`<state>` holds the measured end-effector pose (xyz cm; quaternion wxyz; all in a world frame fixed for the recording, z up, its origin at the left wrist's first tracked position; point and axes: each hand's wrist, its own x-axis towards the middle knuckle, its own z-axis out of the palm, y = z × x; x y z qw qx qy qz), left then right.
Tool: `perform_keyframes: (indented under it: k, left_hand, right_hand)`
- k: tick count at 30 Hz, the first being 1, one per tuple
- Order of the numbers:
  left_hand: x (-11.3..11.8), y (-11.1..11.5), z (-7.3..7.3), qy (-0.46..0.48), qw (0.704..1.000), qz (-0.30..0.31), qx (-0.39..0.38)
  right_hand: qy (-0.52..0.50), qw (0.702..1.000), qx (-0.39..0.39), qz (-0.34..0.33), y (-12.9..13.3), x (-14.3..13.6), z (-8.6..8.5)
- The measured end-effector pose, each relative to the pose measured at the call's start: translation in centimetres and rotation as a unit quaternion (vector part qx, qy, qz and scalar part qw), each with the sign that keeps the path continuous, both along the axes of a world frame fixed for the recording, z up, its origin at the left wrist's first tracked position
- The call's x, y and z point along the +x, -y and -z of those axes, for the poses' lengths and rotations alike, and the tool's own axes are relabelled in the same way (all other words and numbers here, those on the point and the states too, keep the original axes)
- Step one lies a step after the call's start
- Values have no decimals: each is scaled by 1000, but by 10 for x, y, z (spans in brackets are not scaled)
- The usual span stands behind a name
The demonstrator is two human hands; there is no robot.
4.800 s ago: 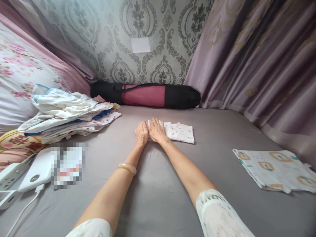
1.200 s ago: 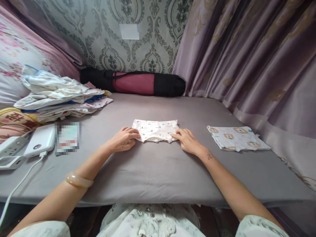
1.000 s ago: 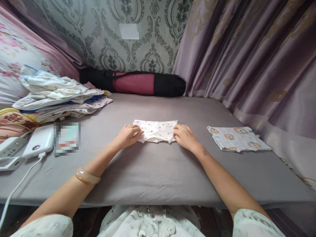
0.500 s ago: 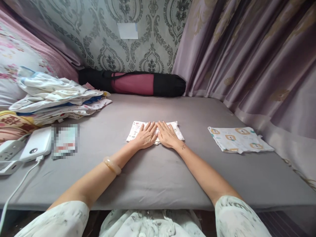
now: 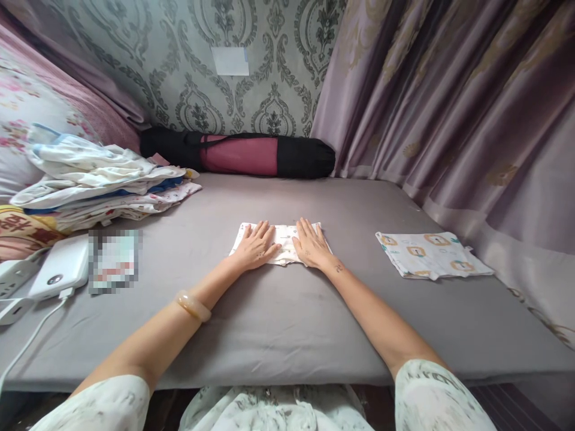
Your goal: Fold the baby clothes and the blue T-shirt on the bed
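On gray bedding (image 5: 287, 323), left hand (image 5: 255, 248) and right hand (image 5: 312, 246) have parted across folded cloth (image 5: 284, 239), fingers (image 5: 307, 232) slightly spread.

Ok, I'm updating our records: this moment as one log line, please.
left hand: flat on printed cloth; right hand: flat on same cloth; cloth pile: left side

Pale sleeves (image 5: 442, 398) bear grey-green, perhaps leafy marks, and a cream-and-amber bangle (image 5: 192, 306) circles the left forearm (image 5: 155, 338).
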<state>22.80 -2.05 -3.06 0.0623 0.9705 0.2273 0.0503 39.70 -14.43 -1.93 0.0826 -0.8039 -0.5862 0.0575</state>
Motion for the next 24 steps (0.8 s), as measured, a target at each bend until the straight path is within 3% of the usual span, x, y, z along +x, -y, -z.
perform_keyframes:
  k: [6,11,15,24]
  left_hand:
    - [0,0,7,-17,999,-37,8]
    - [0,-1,1,-26,999,-36,14]
    - [-12,-13,-1,-4,997,-70,37]
    - [-27,-36,18,0,994,-112,-20]
  right_hand:
    - [10,1000,-15,16,2,2,6]
    - [-2,1000,-20,10,2,6,4]
    - [10,999,-16,33,10,17,0]
    - [4,998,-26,61,19,32,10]
